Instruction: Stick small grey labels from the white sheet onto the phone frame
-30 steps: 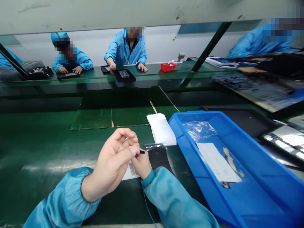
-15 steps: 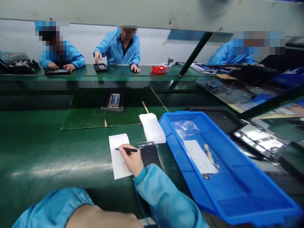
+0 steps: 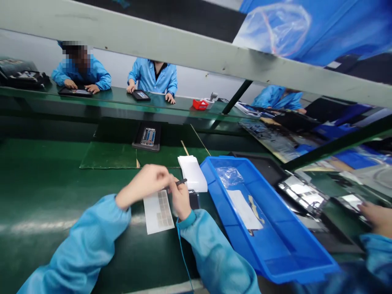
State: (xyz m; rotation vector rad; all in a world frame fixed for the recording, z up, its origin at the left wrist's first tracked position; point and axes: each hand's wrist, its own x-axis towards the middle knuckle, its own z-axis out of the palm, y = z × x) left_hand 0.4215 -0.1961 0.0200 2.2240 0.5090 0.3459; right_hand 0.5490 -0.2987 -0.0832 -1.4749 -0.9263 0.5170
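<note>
r grip (image 3: 180,200) closed on black tweezers (image 3: 181,182), long axis roughly sideways over the green bench (image 3: 45,183), l grip (image 3: 143,181) fingers bunched just left of them, can't tell if holding anything, white sheet (image 3: 157,211) just below both hands.

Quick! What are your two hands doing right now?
Left hand: cannot tell if it holds anything.
Right hand: closed, holding black tweezers.
</note>
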